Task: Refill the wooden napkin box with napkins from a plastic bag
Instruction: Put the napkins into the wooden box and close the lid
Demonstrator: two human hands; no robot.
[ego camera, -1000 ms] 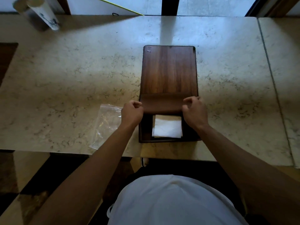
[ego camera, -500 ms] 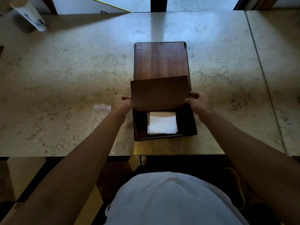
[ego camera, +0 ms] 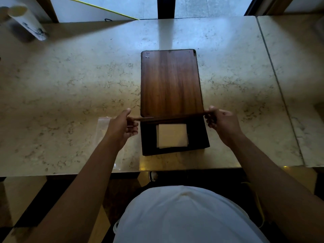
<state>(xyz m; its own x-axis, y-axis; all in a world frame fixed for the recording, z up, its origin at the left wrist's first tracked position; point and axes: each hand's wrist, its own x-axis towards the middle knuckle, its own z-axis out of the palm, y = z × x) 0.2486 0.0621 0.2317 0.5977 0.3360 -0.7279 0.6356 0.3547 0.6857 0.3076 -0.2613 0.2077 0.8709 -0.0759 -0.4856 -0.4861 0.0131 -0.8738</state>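
Note:
A long dark wooden napkin box lies on the marble table, its far part covered by a fixed wooden top. The near compartment is uncovered and holds a stack of white napkins. A small wooden lid is held edge-on above the compartment's far side. My left hand grips its left end and my right hand grips its right end. A clear plastic bag lies flat on the table left of the box, partly hidden by my left forearm.
A white paper cup lies tilted at the far left corner of the marble table. A seam separates a second slab on the right. The table's near edge runs just below the box; my white shirt fills the foreground.
The lid has swung from lying flat over the compartment to standing edge-on. Both hands slid outward to its ends, and more of the napkin stack shows.

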